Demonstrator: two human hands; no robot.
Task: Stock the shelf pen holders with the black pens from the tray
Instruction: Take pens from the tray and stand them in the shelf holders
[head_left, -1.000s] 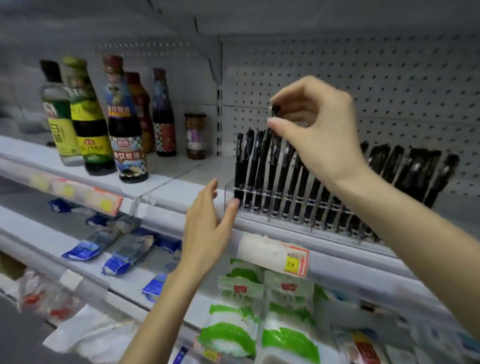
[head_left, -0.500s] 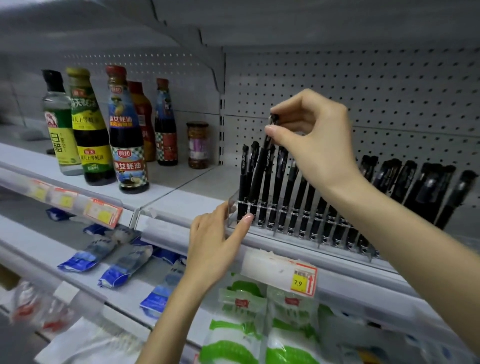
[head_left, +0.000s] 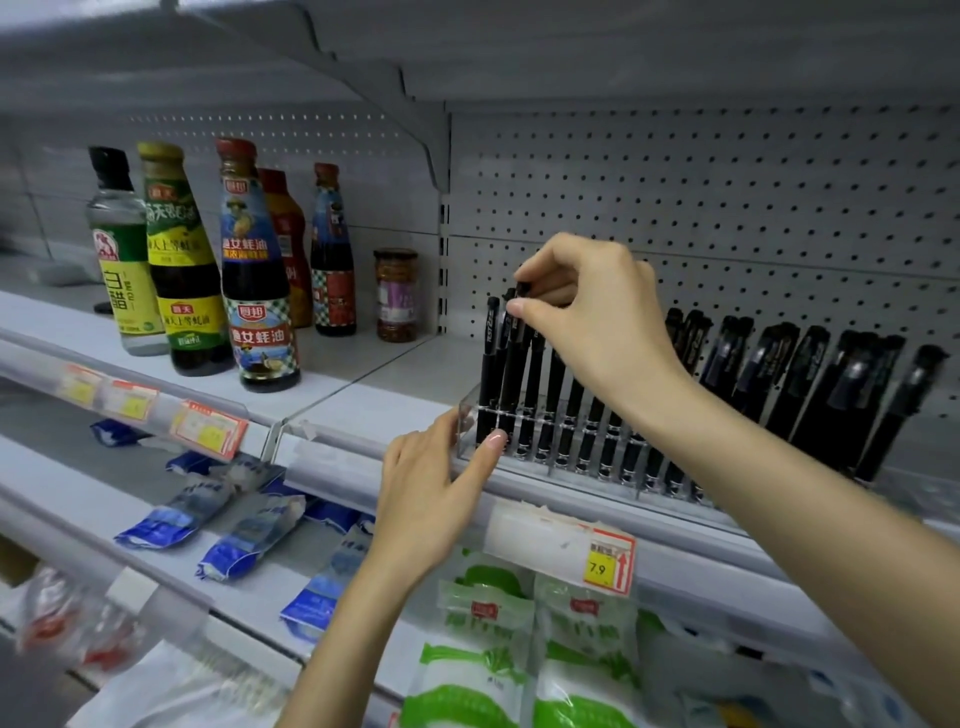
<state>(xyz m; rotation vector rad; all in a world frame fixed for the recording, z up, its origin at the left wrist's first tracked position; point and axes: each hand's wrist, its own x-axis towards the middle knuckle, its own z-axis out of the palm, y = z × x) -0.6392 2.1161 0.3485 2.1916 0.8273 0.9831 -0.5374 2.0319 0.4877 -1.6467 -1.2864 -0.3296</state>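
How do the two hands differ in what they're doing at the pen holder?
The right hand is raised, fingers curled, pinching the top of a black pen; the left hand sits lower, fingers nearly straight, touching a corner of the clear pen holder. Both work at the holder's left end.

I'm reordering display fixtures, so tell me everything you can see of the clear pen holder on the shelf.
The clear pen holder looks like transparent acrylic: a long, low box with thin dividers forming narrow slots. It sits upright at the front edge of the shelf. Black pens stand in its slots, leaning back. The left hand touches its left corner, thumb on the front wall; the right hand pinches the top of one pen near its left end.
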